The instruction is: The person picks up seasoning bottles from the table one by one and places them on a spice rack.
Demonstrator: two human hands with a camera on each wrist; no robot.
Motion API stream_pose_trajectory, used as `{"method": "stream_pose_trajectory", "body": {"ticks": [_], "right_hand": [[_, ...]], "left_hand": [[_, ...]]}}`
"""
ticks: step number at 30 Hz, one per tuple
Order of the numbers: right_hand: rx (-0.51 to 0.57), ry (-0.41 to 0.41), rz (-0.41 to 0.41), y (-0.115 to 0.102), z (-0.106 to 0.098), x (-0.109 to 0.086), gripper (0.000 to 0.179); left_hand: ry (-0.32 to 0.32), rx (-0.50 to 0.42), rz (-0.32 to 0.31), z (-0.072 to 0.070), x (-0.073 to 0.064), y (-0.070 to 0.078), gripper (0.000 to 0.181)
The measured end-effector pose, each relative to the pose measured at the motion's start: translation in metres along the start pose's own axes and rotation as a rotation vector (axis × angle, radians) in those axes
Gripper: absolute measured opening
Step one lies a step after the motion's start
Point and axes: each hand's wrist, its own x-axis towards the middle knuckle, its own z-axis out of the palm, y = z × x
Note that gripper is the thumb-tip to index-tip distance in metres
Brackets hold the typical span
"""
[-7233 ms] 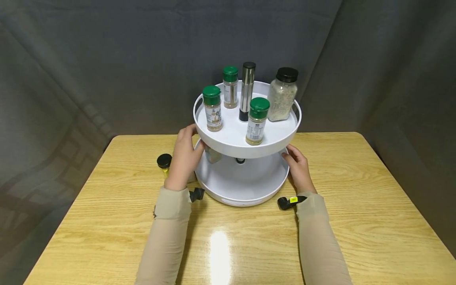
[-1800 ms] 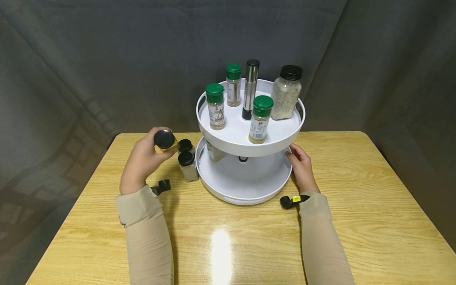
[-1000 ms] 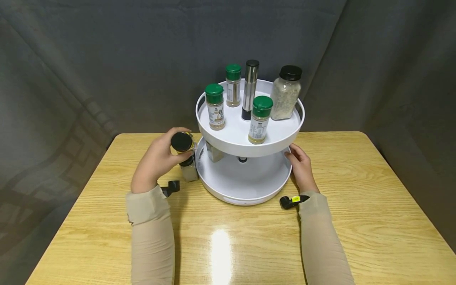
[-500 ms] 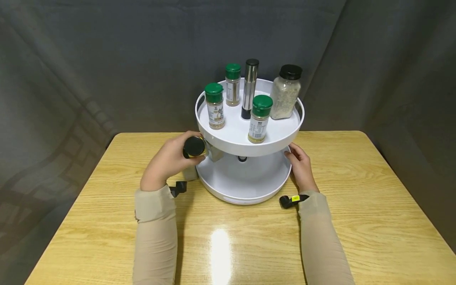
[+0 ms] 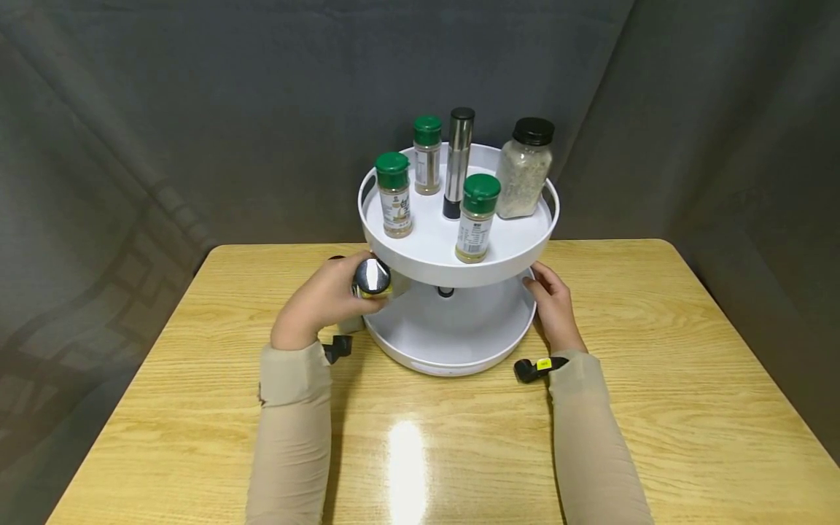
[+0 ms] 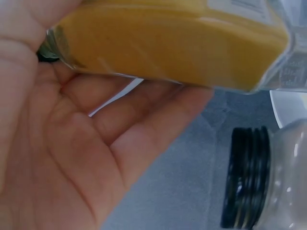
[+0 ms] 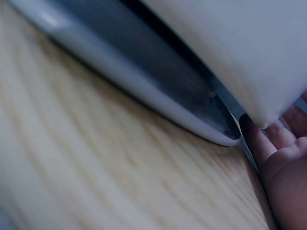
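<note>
My left hand (image 5: 321,299) grips a glass spice jar (image 5: 372,277) with a black lid at the left side of a white two-tier rack. In the left wrist view that jar, full of yellow-orange powder, appears lying sideways across the fingers (image 6: 144,120). Its base points toward the space between the upper tray (image 5: 453,274) and the lower tray (image 5: 453,370). On the rack's right, my right hand (image 5: 554,306) holds the lower tray's rim, thumb toward the inside; its other fingers are mostly hidden. In the right wrist view, fingers (image 7: 280,136) show beyond the trays' edges.
The upper tray carries several green-capped spice bottles (image 5: 477,219) and a large black-lidded jar (image 5: 523,175) around a metal post (image 5: 457,164). Behind my left hand, a pale jar (image 5: 351,324) stands on the wooden table (image 5: 656,408), largely covered. A grey curtain hangs behind.
My left hand lifted the yellow jar from the table left of the rack, then carried it right to the gap between the trays. The right hand stays at the lower rim.
</note>
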Motion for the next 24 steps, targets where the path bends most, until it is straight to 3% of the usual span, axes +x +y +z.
{"method": "stream_pose_trajectory", "body": {"ticks": [11, 18, 24], "right_hand": [[-0.01, 0.01, -0.005, -0.002, 0.001, 0.0, 0.044], [0.033, -0.003, -0.006, -0.003, 0.001, 0.0, 0.043], [0.0, 0.004, -0.009, -0.001, 0.0, 0.001, 0.044]], "left_hand": [[-0.085, 0.066, 0.007, 0.011, 0.008, -0.001, 0.045], [-0.139, 0.062, -0.022, 0.021, 0.012, -0.002, 0.065], [-0.182, 0.105, -0.001, 0.029, 0.017, -0.006, 0.076]]}}
